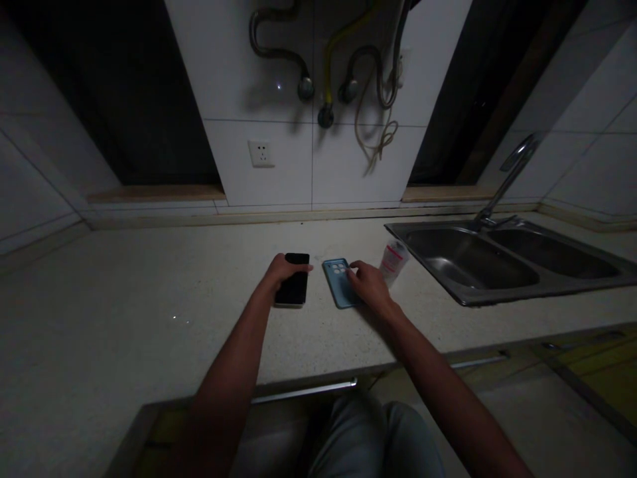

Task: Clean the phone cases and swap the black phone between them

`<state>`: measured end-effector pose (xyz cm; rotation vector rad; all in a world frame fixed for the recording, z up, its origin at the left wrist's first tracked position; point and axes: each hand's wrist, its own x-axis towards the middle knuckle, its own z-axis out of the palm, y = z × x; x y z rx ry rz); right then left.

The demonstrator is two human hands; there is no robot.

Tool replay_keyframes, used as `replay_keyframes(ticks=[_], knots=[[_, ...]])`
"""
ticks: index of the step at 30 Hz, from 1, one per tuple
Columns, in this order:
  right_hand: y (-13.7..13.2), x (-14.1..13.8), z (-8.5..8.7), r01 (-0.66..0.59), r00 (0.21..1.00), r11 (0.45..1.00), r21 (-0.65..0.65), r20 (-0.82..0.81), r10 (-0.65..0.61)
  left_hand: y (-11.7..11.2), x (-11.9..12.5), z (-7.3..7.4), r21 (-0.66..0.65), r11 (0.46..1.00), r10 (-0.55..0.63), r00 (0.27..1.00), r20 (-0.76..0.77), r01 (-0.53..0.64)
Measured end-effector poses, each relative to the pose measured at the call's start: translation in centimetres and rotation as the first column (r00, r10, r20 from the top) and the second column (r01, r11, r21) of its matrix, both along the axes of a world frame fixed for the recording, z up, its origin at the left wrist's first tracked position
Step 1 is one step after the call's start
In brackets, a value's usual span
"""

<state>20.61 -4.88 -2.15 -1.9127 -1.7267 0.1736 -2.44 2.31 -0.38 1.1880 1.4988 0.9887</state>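
A black smartphone (293, 290) with a dark screen is at the middle of the pale countertop. My left hand (281, 269) grips its upper left side, with the thumb laid across the screen. Just to the right is a blue phone case (338, 287), its inner side up and its camera cutouts at the top. My right hand (371, 285) is closed at the case's right edge, thumb and fingers bent around it; some fingertips are hidden. Beside that hand stands a clear plastic cup (393, 260) with red print.
A double steel sink (472, 259) with a tall faucet (507, 176) is set into the counter (199, 285) at right. The tiled wall behind carries a socket (261, 154), hoses and valves. Below the counter's front edge are drawer handles (303, 392).
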Motion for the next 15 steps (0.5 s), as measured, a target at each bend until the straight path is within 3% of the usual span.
replay_keyframes(ticks=[2,4,7,10,12,15], knots=[[0.2,-0.1,0.0,-0.036,0.988,0.998,0.042,-0.148,0.041,-0.3,0.8,-0.1,-0.047,0.991,-0.114,0.963,0.245,0.129],[0.5,-0.2,-0.1,-0.053,0.934,0.997,0.064,-0.351,0.072,-0.5,1.6,-0.1,-0.097,0.976,-0.127,0.873,0.470,0.195],[0.9,-0.5,-0.3,-0.104,0.717,0.994,0.037,-0.690,0.101,-0.8,2.8,-0.2,-0.256,0.907,-0.117,0.784,0.610,0.335],[1.2,-0.7,-0.6,-0.189,0.485,0.981,0.049,-0.864,0.137,-1.0,3.5,-0.3,-0.289,0.865,-0.076,0.679,0.730,0.409],[1.3,-0.8,-1.0,-0.181,0.467,0.981,0.061,-0.873,0.141,-1.3,3.7,-0.4,-0.266,0.866,-0.035,0.583,0.812,0.423],[1.7,-0.9,-1.5,-0.072,0.586,0.992,0.104,-0.801,0.126,-1.8,3.7,-0.5,-0.249,0.838,-0.018,0.482,0.876,0.485]])
